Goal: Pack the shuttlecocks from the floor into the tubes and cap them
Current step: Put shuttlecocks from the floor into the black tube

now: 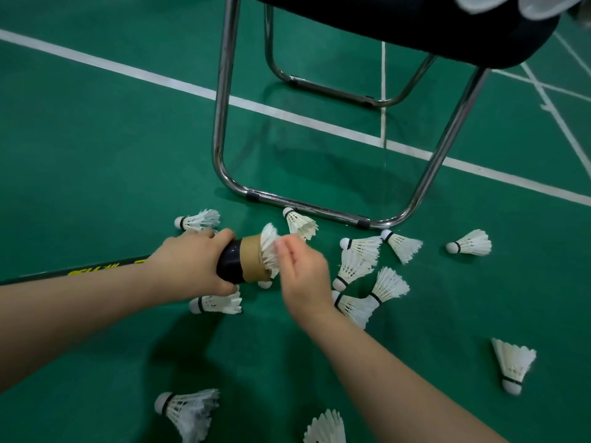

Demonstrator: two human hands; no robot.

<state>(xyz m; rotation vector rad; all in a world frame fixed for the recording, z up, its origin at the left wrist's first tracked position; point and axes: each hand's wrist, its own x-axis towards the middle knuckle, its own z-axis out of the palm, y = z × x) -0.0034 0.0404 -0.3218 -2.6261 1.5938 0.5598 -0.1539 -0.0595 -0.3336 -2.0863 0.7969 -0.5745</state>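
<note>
My left hand [192, 262] grips a dark tube [243, 262] with a brown cardboard mouth, held roughly level above the floor. A white feathered shuttlecock [268, 247] sticks out of the tube's mouth, feathers outward. My right hand [300, 273] is at those feathers with fingers bent against them. Several more white shuttlecocks lie loose on the green floor: one [200, 219] behind my left hand, one [217, 303] under it, a cluster [361, 266] to the right, and others near the bottom edge [188, 410]. The tube's far end is hidden by my left arm.
A chrome-legged chair [224, 123] with a dark seat stands just beyond the shuttlecocks, its floor bar [319, 211] close to them. White court lines [128, 67] cross the green floor. White objects rest on the chair seat at the top right.
</note>
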